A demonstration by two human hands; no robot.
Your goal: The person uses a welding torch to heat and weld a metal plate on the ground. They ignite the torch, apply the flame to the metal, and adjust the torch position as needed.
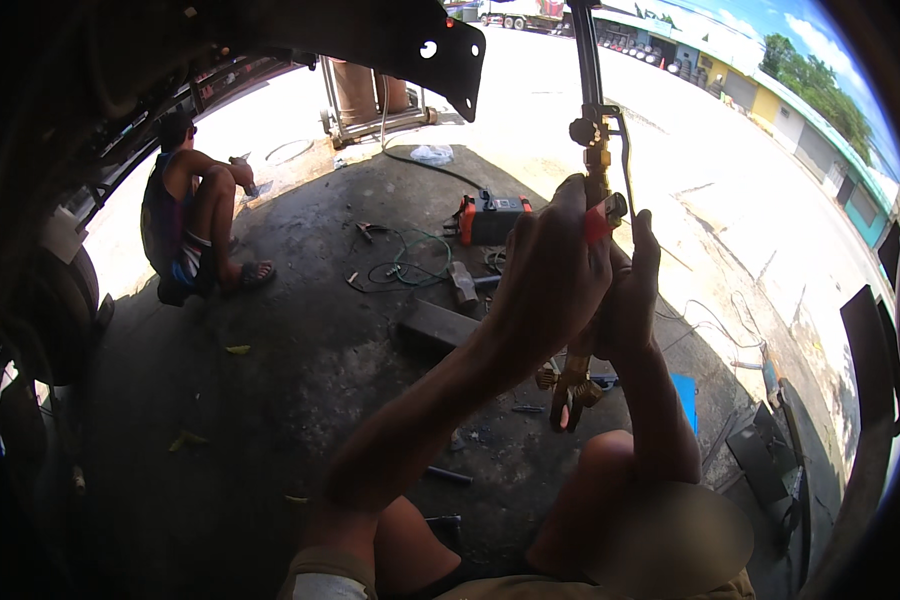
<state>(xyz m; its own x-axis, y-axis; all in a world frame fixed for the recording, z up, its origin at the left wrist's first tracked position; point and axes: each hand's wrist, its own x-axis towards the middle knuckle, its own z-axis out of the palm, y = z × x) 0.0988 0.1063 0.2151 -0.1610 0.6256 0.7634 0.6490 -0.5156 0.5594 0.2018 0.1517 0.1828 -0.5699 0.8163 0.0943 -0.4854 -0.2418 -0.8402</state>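
The left hand [555, 265] is closed around the upper part of the brass torch [596, 155], its fingertips mostly hidden, next to a red part [597, 224]. The right hand [625, 300] grips the torch from the right side, with 1 digit pointing up beside it. The torch stands nearly upright in front of the person, held above the concrete floor [300, 400]; dark tubes [586, 50] run up from it and brass fittings [572, 388] show below the hands.

On the shaded concrete, left of the forearms, lie a long dark metal block [432, 326] and a hammer [463, 282]. Beyond the hammer sits an orange-and-black machine [492, 217], near the shade's far edge, with a green cable [410, 270] looped to its left. A blue sheet [684, 400] lies just right of the right forearm, and dark metal pieces [765, 445] lie toward the floor's right edge.

Farther out, at the shade's left edge, 1 co-worker [185, 210] squats. At its far edge stands a wheeled cart [327, 95] carrying 2 brown cylinders [355, 95]. Past the sunlit ground, a row of low buildings [780, 110] curves along the upper right.
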